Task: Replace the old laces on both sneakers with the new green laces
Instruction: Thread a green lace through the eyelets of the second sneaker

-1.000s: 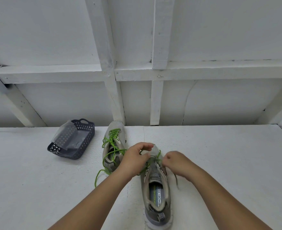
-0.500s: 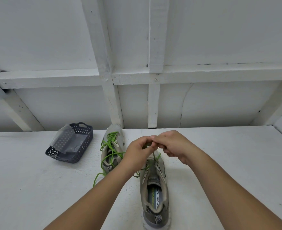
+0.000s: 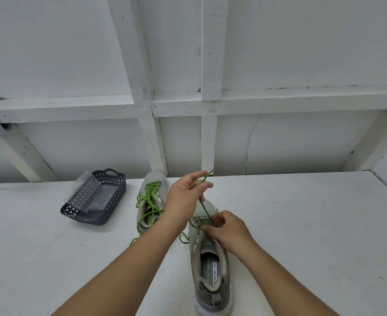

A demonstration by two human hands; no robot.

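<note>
Inside the near sneaker [image 3: 210, 265] reading "MEMORY FOAM", both hands pinch green lace [image 3: 203, 201]

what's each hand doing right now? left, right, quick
Left hand: pinches the green lace, pulled up taut from the near sneaker.
Right hand: fingers curled at that sneaker's eyelets; what it grips can't be told.

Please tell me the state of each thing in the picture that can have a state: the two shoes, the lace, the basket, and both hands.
Near sneaker: upright on the table, only partly laced.
Far sneaker: laced in green, ends loose, untied.
Green lace: pulled taut upward from the near sneaker.
Left hand: raised, pinching the lace.
Right hand: fingers curled at the eyelets.
Basket: tilted, clear plastic bag inside.
</note>
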